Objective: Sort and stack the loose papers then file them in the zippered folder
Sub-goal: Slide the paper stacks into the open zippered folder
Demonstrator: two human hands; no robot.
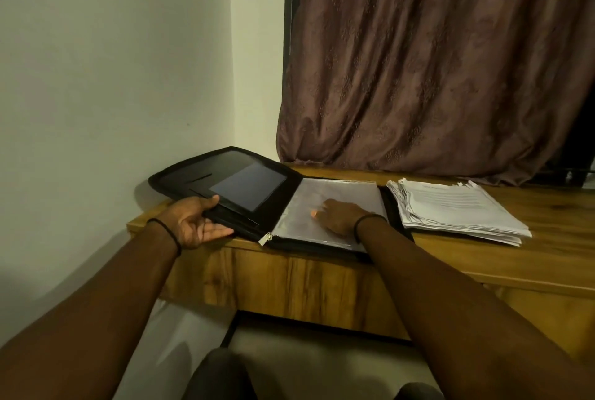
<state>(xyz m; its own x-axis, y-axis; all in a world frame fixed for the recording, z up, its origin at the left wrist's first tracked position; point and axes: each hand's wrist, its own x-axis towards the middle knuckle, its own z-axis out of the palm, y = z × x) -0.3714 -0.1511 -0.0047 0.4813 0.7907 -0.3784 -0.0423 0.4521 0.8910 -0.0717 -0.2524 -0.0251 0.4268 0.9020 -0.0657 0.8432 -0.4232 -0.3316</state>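
Note:
A black zippered folder (244,174) lies open at the left end of a wooden desk (531,238). My left hand (196,222) holds the front edge of its raised left cover, thumb on top and fingers underneath. My right hand (338,214) rests flat, palm down, on the clear plastic sleeves (341,188) in the folder's right half. A metal zipper pull (264,238) hangs at the front of the spine. A thick stack of printed white papers (457,209) sits on the desk just right of the folder, its edges uneven.
A white wall (112,77) stands close on the left, where the folder's cover overhangs the desk's end. A brown curtain (434,61) hangs behind the desk. Bare desk top extends to the right of the papers. My knees show below the desk front.

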